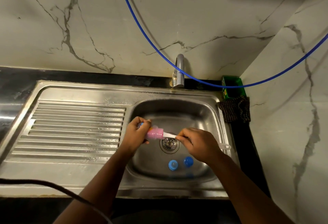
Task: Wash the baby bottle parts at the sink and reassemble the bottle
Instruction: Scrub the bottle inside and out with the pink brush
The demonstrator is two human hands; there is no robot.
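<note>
My left hand (135,132) grips the clear baby bottle (154,134) on its side over the steel sink basin (209,117). A pink sponge fills the bottle's inside. My right hand (195,143) holds the white handle of the bottle brush (169,135), whose pink head sits inside the bottle; the handle's looped end (225,147) sticks out behind the hand. Two blue bottle parts lie on the basin floor near the front: a light blue ring with teat (173,165) and a darker blue cap (188,161).
The drain strainer (169,144) is just below the bottle. A chrome tap (179,72) stands behind the basin, no water visibly running. The ribbed draining board (74,131) lies left. A green box (233,87) and dark cloth (234,110) sit right. A blue hose (142,30) hangs overhead.
</note>
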